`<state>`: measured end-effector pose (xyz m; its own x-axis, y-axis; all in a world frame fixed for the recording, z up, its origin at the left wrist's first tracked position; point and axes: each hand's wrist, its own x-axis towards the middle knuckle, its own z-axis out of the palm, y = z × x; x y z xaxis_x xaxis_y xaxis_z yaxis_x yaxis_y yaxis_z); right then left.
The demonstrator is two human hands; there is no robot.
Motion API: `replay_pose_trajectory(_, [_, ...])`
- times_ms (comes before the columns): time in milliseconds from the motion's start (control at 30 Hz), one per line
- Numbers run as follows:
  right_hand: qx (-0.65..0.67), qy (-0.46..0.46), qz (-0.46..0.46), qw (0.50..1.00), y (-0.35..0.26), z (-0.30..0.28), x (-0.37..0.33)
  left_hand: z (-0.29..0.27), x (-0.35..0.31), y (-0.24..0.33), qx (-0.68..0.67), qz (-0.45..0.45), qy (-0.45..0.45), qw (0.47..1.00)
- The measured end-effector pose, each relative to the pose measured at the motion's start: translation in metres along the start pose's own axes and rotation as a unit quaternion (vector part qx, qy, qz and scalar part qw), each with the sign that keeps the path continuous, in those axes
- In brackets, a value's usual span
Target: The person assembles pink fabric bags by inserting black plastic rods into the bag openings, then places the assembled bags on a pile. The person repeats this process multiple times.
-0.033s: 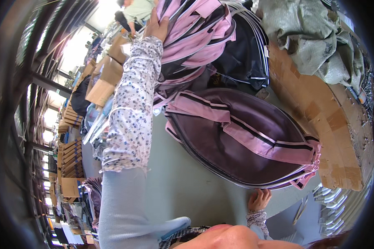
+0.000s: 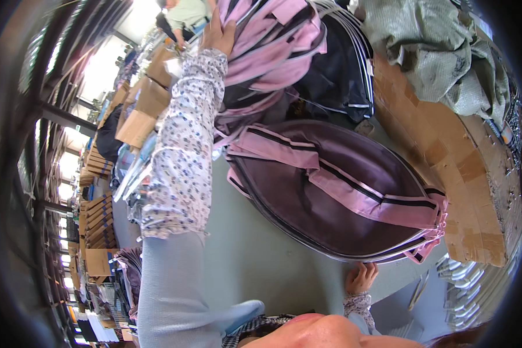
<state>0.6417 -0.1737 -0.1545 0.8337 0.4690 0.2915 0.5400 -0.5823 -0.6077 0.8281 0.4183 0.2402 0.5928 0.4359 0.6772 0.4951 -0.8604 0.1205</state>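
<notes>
My left arm reaches far forward, and my left hand [image 2: 217, 37] lies against the left side of a pile of pink and black fabric bag pieces [image 2: 269, 52] with light piping, thumb apart from the fingers. In front of me a pink bag [image 2: 354, 203] rests on the table, its mouth gaping to show a dark purple lining. A pink strap with a black stripe runs across that opening. At the bag's near rim is my right hand [image 2: 361, 279], fingers curled in; whatever they may grip is hidden.
Black bag pieces [image 2: 339, 69] stand beyond the bag. A curved cardboard wall [image 2: 441, 145] bounds the right side, with a grey-green woven sack [image 2: 429, 52] on top. Cardboard boxes [image 2: 139, 122] line the left. Another person [image 2: 185, 14] is at the far left.
</notes>
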Motion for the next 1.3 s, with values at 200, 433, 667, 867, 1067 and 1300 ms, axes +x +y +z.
replay_pose_trajectory(200, [0.01,-0.01,-0.004,1.0,-0.007,-0.006,-0.001,-0.026,0.001,0.004,-0.056,0.047,-0.041,0.996])
replay_pose_trajectory(433, [-0.039,0.078,-0.022,0.996,-0.011,-0.007,0.022,-0.096,-0.142,-0.006,-0.026,0.145,0.01,0.989])
replay_pose_trajectory(667, [0.061,0.241,-0.204,0.947,-0.073,-0.095,0.14,-0.209,-0.454,0.005,-0.066,0.045,-0.372,0.925])
replay_pose_trajectory(867, [-0.071,0.096,-0.193,0.974,-0.106,-0.075,0.245,-0.291,-0.642,0.035,-0.176,-0.345,-0.354,0.851])
replay_pose_trajectory(1067, [-0.25,-0.21,-0.125,0.937,-0.029,0.006,0.273,-0.294,-0.671,0.057,-0.307,-0.424,-0.299,0.798])
replay_pose_trajectory(1300, [-0.017,-0.272,-0.303,0.913,-0.202,-0.055,0.061,-0.261,-0.629,0.077,-0.56,-0.501,-0.227,0.62])
